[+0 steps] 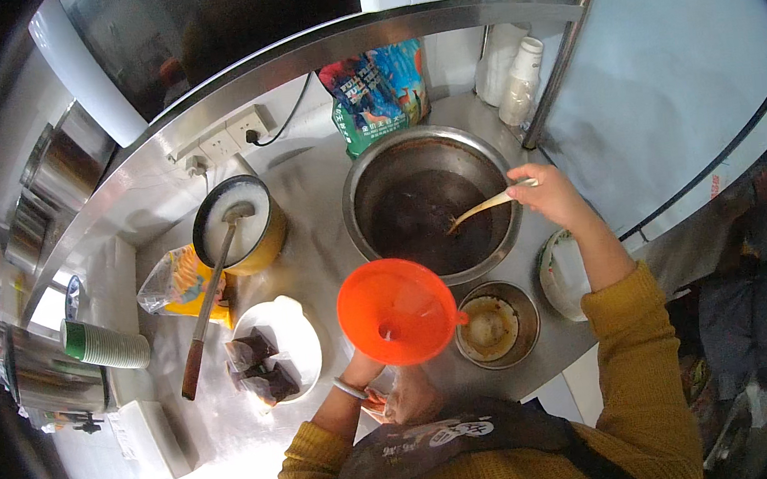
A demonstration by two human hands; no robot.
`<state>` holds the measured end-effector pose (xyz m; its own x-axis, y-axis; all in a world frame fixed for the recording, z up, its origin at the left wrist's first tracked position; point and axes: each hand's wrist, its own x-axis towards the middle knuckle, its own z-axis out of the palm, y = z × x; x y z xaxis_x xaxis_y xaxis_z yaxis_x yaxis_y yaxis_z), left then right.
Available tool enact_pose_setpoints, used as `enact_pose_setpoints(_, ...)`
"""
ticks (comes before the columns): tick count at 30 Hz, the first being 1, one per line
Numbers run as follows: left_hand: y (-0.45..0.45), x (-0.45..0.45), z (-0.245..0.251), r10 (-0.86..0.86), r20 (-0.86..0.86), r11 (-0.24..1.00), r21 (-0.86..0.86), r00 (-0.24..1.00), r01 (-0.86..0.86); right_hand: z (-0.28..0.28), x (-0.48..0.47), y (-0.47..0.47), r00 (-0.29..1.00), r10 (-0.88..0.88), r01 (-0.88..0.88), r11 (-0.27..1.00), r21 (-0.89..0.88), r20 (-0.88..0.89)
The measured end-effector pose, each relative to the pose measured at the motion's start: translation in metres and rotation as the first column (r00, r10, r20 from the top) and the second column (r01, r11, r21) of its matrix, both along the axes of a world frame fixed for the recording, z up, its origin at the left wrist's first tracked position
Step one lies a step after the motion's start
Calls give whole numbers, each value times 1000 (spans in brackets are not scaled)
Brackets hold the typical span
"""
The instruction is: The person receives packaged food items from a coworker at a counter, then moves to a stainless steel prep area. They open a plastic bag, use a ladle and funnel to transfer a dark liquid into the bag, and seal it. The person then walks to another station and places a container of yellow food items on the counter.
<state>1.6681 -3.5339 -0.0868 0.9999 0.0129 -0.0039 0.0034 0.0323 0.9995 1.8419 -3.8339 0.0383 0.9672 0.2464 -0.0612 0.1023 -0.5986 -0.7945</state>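
My right hand (549, 192) grips the pale handle of a ladle or spoon (484, 209), whose far end dips into dark liquid (423, 215) in a large steel basin (359, 224). Nearer to me stands an orange plastic funnel (396, 300), its wide mouth facing up. My left hand (365, 369) is under the funnel, mostly hidden by it, so what its fingers hold cannot be made out. A small steel bowl (532, 308) with brownish liquid sits right of the funnel. Left of the funnel, a white bowl (306, 337) has dark filled plastic packets (260, 362) at its edge.
On the left, a yellow pot (269, 240) of whitish contents holds a long-handled ladle (207, 312), beside a yellow plastic bag (184, 286). Stacked paper cups (113, 345) lie farther left. A printed bag (380, 94) stands behind the basin, under a metal shelf (296, 54). Wall sockets (222, 141) are behind.
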Motion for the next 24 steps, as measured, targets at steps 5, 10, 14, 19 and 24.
enact_pose_setpoints(5,6,-7,-3,0,-22,999,-34,1000,-1,-34,-20,26,950,-94,230,854,466,-298)
enact_pose_setpoints(10,9,-11,2,-8,-20,999,-47,1000,7,-23,-35,14,979,-108,189,808,558,-175)
enact_pose_setpoints(14,7,-6,6,-32,-1,998,-55,999,32,32,-58,-16,988,-114,154,786,599,-104)
enact_pose_setpoints(19,-6,16,12,-80,36,995,-51,996,82,81,-100,-37,1000,-17,24,723,690,-17)
enact_pose_setpoints(24,-20,33,15,-110,45,992,-57,993,113,87,-141,-36,906,260,-363,883,297,334)
